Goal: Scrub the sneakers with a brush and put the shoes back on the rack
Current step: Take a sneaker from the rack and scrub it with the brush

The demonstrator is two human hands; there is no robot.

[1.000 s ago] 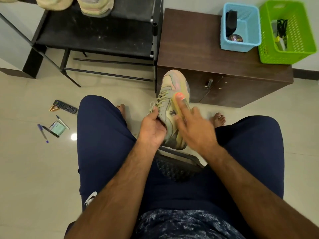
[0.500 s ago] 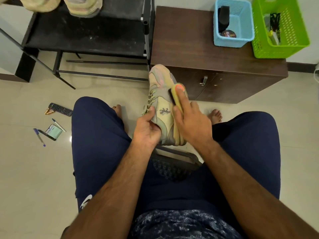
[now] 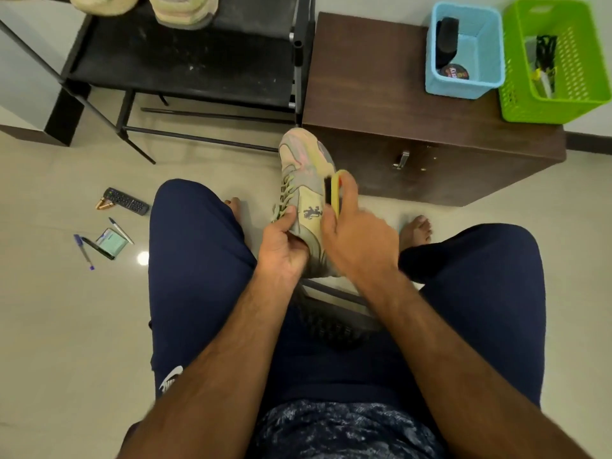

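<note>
A pale multicoloured sneaker [image 3: 306, 167] points away from me between my knees. My left hand [image 3: 283, 246] grips it at the heel and laces. My right hand [image 3: 359, 240] holds a yellow-backed brush [image 3: 335, 192] with dark bristles pressed against the sneaker's right side. The black shoe rack [image 3: 185, 71] stands at the upper left, with two more pale shoes [image 3: 182, 9] on its upper shelf, partly cut off by the frame edge.
A brown cabinet [image 3: 381, 104] stands right of the rack, carrying a blue basket [image 3: 486, 77] and a green basket [image 3: 516, 94]. A remote [image 3: 127, 200], pens [image 3: 82, 250] and a small card lie on the floor at left. My bare feet rest on the tiles.
My right hand has slid the brush down along the sneaker's side, from near the toe toward the middle. My left hand keeps its hold.
</note>
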